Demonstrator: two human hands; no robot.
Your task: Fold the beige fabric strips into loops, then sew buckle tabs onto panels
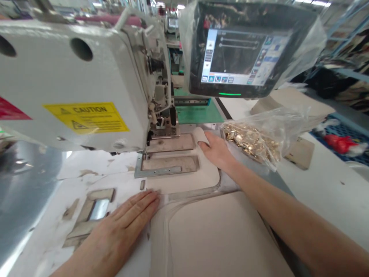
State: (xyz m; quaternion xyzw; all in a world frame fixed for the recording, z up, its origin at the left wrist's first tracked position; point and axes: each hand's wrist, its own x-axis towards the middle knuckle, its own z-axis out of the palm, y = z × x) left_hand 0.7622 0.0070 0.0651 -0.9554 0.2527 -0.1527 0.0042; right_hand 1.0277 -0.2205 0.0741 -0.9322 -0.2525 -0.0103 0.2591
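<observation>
While a metal clamp (158, 171) lies across it beside the sewing machine (115, 84), the beige panel (173, 185) rests flat on the worktop (118, 175). The right hand (216, 152) has its grip closed on the panel's right edge; the left hand (123, 223) lies flat, fingers together, at its near edge. Larger beige pieces (219, 234) lie nearer, a bag of gold-coloured parts (250, 142) rightward.
</observation>
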